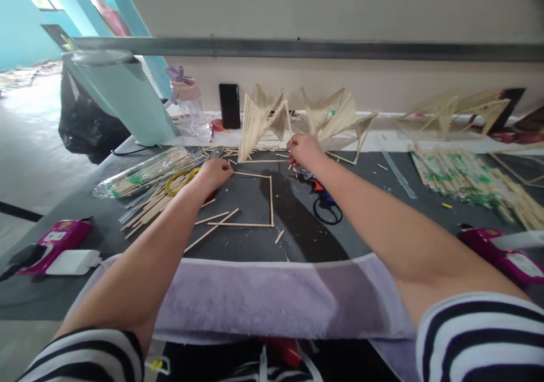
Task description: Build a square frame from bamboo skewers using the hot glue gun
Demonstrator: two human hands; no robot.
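Note:
My left hand [216, 173] is closed in a pinch at the left end of the top stick of a thin wooden stick frame [271, 200] lying on the dark table. My right hand [304, 148] is up beside the standing stick structure [261, 121], fingers pinched together; anything between them is hidden. A second stick structure [340, 118] stands behind that hand. Below my right forearm lies a glue gun [321, 189] with an orange and blue body, partly covered. Loose sticks [212, 226] cross the frame's lower left corner. Yellow tape [176, 182] lies by my left wrist.
Bagged sticks lie left [140, 172] and right [463, 178]. A black phone [230, 106] and a clear bottle [193, 110] stand at the back. Magenta power strips are at left [59, 243] and right [501, 251]. A purple cloth [255, 297] covers the front edge.

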